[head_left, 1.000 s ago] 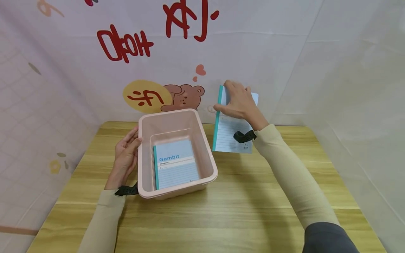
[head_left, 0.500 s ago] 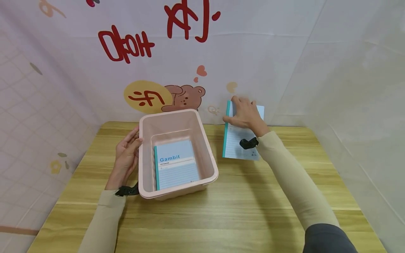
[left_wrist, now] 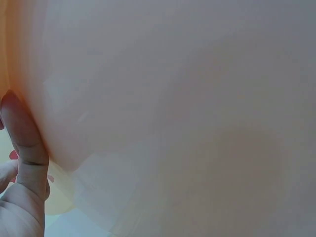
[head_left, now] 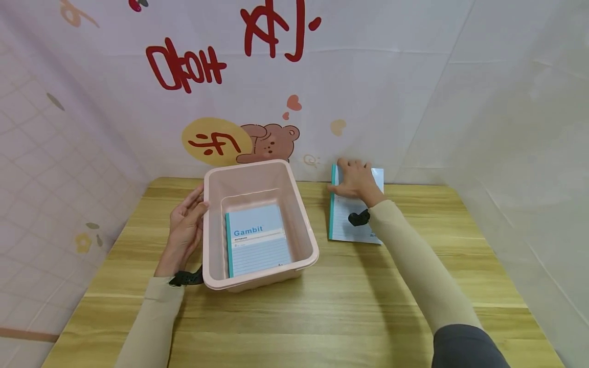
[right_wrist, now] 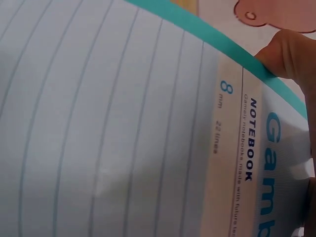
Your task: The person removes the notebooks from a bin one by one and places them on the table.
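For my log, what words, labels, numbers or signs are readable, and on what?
"Gambit": light-blue, teal-spined paper notebook in pink plastic bin.
"Gamb", cut off: matching notebook held by right hand.
"NOTEBOOK": both.
"8 mm 22 lines": held one.
"Gamely notebooks, made with future": same, partial.
Corner print: too small.
Red characters, white backdrop: unreadable.

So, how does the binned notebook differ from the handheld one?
The inner notebook lies inside the bin, untouched; the other notebook is outside, gripped by the right hand. In the head view, the inner notebook's Gambit title shows; the hand hides the other notebook's. Both have teal spines and bluish covers.
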Demonstrator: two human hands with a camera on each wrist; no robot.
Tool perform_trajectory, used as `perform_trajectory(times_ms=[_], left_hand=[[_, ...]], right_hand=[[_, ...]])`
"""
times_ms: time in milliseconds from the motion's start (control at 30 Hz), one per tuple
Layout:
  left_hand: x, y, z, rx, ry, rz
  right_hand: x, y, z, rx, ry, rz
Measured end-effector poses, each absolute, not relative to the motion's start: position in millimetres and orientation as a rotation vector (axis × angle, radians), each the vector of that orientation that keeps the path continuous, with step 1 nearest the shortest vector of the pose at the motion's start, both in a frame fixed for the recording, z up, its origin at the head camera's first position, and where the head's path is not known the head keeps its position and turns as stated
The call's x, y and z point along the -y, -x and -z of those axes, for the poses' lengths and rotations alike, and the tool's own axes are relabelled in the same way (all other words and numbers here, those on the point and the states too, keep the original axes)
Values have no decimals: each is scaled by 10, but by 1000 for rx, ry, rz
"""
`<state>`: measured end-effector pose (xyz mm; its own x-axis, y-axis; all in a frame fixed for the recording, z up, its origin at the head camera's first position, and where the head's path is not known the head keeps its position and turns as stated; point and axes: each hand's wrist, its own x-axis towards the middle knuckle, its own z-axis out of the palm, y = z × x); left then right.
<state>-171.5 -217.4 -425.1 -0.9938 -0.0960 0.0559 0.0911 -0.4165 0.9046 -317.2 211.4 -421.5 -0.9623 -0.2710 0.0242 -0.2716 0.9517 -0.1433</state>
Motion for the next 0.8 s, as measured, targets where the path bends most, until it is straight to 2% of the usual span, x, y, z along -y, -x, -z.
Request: perform_trajectory(times_ms=[800], left_hand=[[2144, 1589, 4403, 1627, 72, 2530]], right_hand=[[-2137, 3165, 4697, 3144, -554, -264]])
